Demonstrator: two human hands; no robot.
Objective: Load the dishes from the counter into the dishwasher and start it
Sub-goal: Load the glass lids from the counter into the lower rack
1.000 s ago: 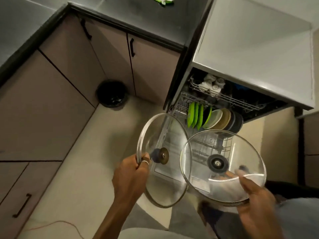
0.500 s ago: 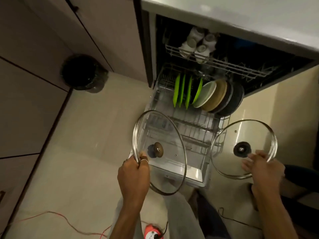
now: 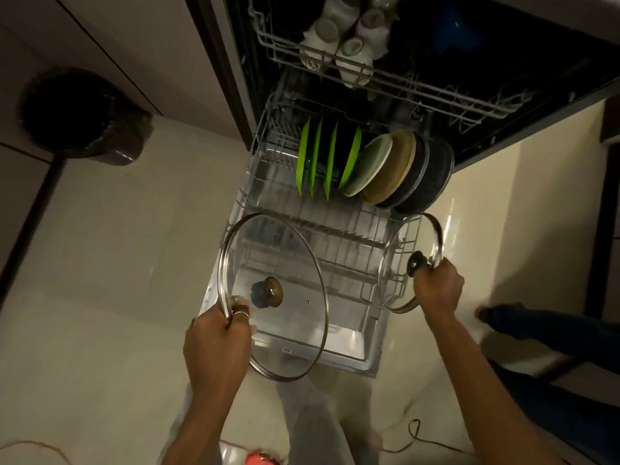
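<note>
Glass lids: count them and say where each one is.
2. The larger lid is in the left hand; the smaller lid is in the right hand, at the lower rack's right edge.

Right lid (image 3: pixel 407 263) turned edge-on over the lower rack (image 3: pixel 335 236), view closer

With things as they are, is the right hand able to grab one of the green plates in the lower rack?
Probably not yet: the right hand is closed on a glass lid, so no fingers are free, though nothing stands before the green plates.
</note>
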